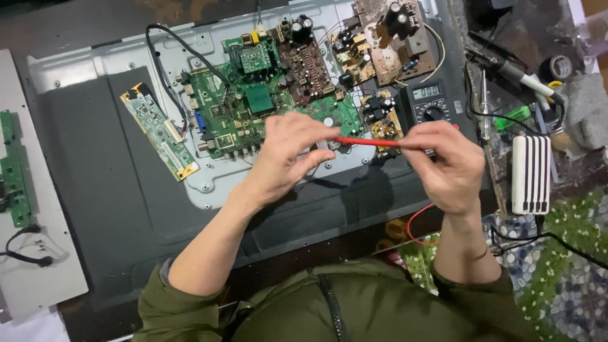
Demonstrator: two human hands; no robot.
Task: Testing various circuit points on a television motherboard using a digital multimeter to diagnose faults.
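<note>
Both my hands hold a thin red test probe (367,141) level over the open back of a flat screen set (114,164). My left hand (288,155) pinches the probe's tip end, just below the large green main circuit board (253,107). My right hand (446,164) is closed around the probe's other end, in front of a black digital multimeter (427,101). A red lead (415,221) runs down from under my right hand. A narrow green strip board (159,132) lies to the left on the dark panel.
A brown power board (392,38) with capacitors sits at the top right. A soldering iron (516,73), a tape roll (560,66) and a white ribbed box (531,174) lie to the right. Another green board (12,168) rests on a white panel at far left.
</note>
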